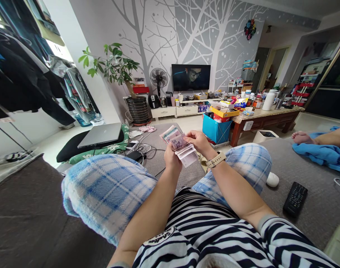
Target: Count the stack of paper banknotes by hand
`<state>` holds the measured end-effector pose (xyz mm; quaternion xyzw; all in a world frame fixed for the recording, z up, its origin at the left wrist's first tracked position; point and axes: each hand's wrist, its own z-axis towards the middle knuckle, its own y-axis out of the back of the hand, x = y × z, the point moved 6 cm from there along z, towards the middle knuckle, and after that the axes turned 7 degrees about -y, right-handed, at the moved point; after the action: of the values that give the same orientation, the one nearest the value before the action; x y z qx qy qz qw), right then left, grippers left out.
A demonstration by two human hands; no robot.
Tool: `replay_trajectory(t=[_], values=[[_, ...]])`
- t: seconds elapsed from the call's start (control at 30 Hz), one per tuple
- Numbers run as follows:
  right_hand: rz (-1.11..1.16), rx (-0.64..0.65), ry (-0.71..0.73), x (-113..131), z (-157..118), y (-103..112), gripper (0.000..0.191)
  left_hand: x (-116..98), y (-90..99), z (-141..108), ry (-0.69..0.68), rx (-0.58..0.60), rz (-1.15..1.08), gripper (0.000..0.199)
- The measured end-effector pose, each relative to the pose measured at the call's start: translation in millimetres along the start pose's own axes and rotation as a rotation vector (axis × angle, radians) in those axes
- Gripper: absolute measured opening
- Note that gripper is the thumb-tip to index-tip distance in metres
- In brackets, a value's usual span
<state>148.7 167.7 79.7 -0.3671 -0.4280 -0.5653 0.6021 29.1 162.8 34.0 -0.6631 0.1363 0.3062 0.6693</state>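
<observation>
Both hands, left hand (172, 159) & right hand (198, 141), grip banknotes (178, 146) betw. knees; remote (295, 198) lies on sofa (320, 175) nearby.

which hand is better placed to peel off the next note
Right, probably. The right hand has fingertips on the top of the banknotes, while the left hand grips the stack from below.

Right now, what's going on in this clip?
A person sits on a grey sofa with knees up, holding a stack of banknotes in both hands. The left hand grips the stack from below while the right hand pinches the top notes. A black remote lies on the sofa to the right, apart from the hands.
</observation>
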Motion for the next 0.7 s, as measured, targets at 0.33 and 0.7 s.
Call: replay_trajectory(t=[0.33, 0.7], values=[[-0.015, 0.005, -0.007, 0.9, -0.2, -1.1, 0.036, -0.8, 0.9, -1.7, 0.017, -0.017, 0.008, 0.014], [-0.020, 0.001, -0.017, 2.3, -0.4, -1.9, 0.037, -1.1, 2.7, 0.0, -0.024, 0.001, 0.024, 0.011]])
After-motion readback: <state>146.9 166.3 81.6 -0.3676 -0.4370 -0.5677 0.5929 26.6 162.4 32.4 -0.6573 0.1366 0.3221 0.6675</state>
